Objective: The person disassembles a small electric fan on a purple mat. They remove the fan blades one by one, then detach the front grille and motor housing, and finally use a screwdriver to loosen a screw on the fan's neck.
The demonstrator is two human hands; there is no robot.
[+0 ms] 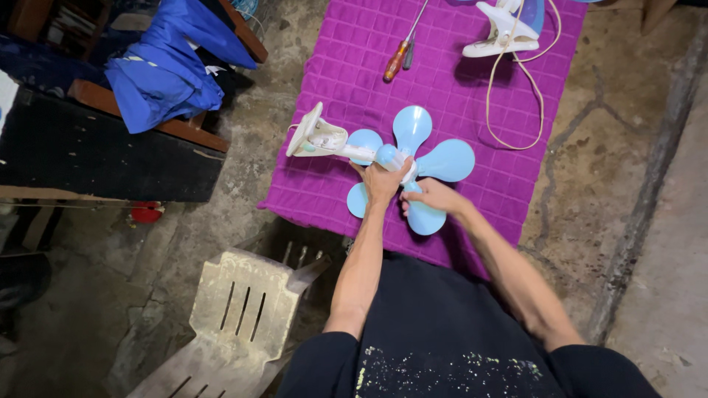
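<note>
A light blue fan blade with several rounded paddles lies on a purple quilted cloth, joined to a cream-white motor housing on its left. My left hand grips the white hub at the blade's centre. My right hand holds the lower paddle beside the hub. Both forearms reach forward from my dark shirt.
A screwdriver with an orange-brown handle lies at the cloth's far end. A white fan base with a cream cord sits at the far right. A pale plastic chair stands near left; blue fabric lies on a wooden bench.
</note>
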